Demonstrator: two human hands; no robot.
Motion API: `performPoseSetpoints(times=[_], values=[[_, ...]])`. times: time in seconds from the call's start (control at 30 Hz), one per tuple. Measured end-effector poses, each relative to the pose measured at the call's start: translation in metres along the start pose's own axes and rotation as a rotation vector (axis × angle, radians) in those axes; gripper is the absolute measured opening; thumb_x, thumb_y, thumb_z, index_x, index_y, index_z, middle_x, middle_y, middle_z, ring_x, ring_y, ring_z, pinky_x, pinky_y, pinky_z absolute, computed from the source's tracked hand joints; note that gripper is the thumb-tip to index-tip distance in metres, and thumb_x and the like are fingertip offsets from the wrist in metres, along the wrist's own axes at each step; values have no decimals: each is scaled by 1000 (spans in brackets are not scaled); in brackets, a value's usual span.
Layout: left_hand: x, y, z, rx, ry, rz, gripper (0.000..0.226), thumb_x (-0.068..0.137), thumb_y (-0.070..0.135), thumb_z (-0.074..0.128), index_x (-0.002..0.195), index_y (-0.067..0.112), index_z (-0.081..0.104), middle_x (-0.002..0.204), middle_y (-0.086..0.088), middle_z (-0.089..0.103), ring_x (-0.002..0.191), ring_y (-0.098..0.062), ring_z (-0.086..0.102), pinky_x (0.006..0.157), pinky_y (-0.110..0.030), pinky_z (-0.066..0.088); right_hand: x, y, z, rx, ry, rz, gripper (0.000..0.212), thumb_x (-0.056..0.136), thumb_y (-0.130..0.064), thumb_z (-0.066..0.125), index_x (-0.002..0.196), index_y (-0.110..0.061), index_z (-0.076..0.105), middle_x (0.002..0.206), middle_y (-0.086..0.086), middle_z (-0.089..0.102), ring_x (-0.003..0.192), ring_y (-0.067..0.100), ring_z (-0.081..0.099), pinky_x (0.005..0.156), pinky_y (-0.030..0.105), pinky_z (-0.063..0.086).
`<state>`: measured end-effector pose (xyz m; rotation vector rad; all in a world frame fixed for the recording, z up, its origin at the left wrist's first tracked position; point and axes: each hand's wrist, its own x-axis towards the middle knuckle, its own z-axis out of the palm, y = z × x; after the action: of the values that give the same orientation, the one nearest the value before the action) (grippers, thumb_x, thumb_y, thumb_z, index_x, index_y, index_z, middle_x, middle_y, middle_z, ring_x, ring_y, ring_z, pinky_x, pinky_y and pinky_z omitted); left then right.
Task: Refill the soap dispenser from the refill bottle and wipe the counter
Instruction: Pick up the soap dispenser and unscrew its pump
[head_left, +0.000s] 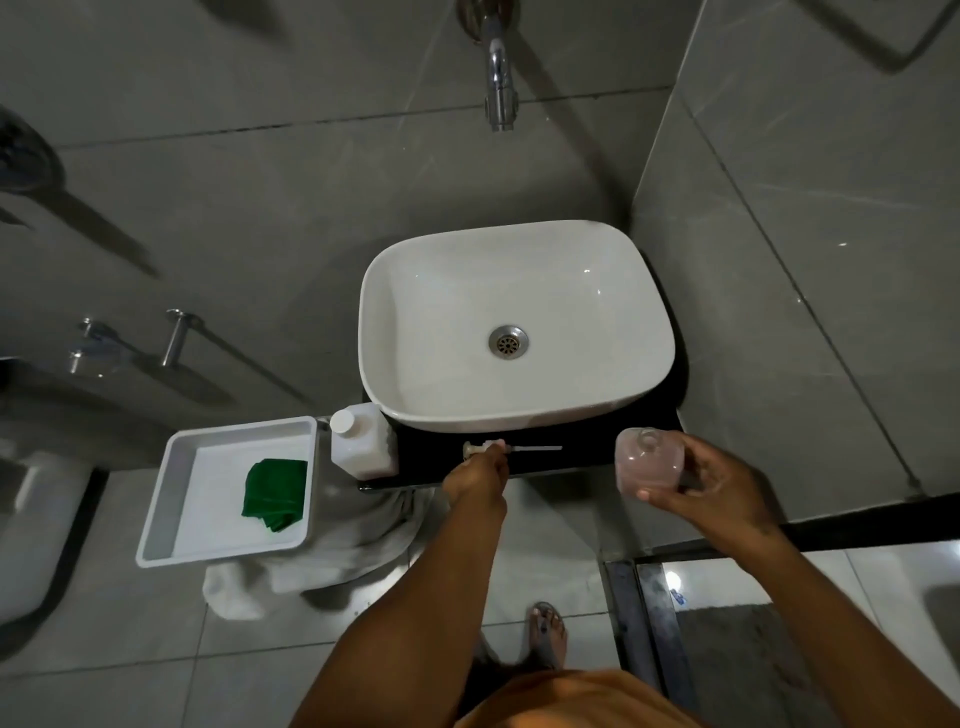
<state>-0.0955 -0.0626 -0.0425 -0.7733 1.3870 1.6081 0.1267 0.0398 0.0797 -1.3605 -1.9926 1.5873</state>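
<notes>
My right hand holds the clear soap dispenser bottle, open-necked, with a little pinkish liquid inside, over the counter's right front corner. My left hand pinches the pump head, which lies flat on the black counter with its thin tube pointing right. The white refill bottle with a white cap stands upright at the counter's left end. A folded green cloth lies in the white tray.
A white basin fills most of the counter, with a chrome tap on the wall above. The tray rests on something draped in a white towel. A toilet is at the left, a glass partition at the right.
</notes>
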Motion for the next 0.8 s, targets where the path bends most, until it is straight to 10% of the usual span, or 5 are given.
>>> performPoseSetpoints(times=[0.2, 0.53, 0.8], values=[[-2, -3, 13, -114, 33, -46, 26, 88, 8, 78, 98, -7, 60, 123, -25, 67, 120, -36, 65, 85, -37, 55, 5, 2, -1, 0, -18, 9, 69, 66, 7, 85, 128, -9, 60, 111, 6, 66, 104, 21, 61, 60, 0, 45], [-3, -4, 13, -254, 93, -44, 56, 98, 17, 66, 142, -9, 43, 151, -26, 47, 141, -36, 48, 94, -39, 52, 11, -1, 0, 27, -38, 1, 66, 67, 13, 82, 128, -1, 59, 112, 8, 64, 89, 9, 56, 57, -3, 42], [-15, -8, 9, -111, 122, -43, 45, 74, 17, 91, 106, -6, 68, 99, -14, 75, 83, -26, 75, 68, -37, 62, 15, 8, -1, 19, -27, -33, 67, 65, 12, 83, 126, -1, 61, 113, 11, 67, 101, 22, 62, 62, -1, 45]])
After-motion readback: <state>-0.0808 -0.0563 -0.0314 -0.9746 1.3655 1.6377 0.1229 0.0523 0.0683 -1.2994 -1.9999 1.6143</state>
